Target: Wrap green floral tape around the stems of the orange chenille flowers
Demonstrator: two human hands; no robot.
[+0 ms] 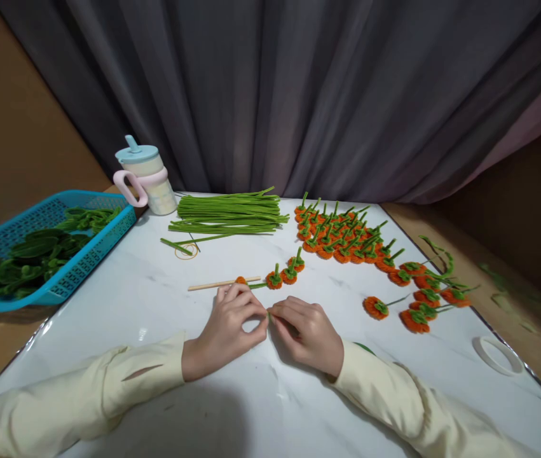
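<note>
My left hand is closed in a pinch, thumb against forefinger. Facing it, my right hand pinches too, and the fingertips of both almost meet over the table. A tiny green piece, which looks like pipe cleaner, shows between them; most of it is hidden by the fingers. Just beyond the left knuckles lie a thin wooden stick and a partly covered orange piece. Several orange pipe cleaner persimmons with green tops sit a little past the hands.
Green pipe cleaner stems lie at the back, beside many orange persimmons. More persimmons with wire stems are at right, near a tape roll. At left stand a lidded cup and a blue basket of green leaves.
</note>
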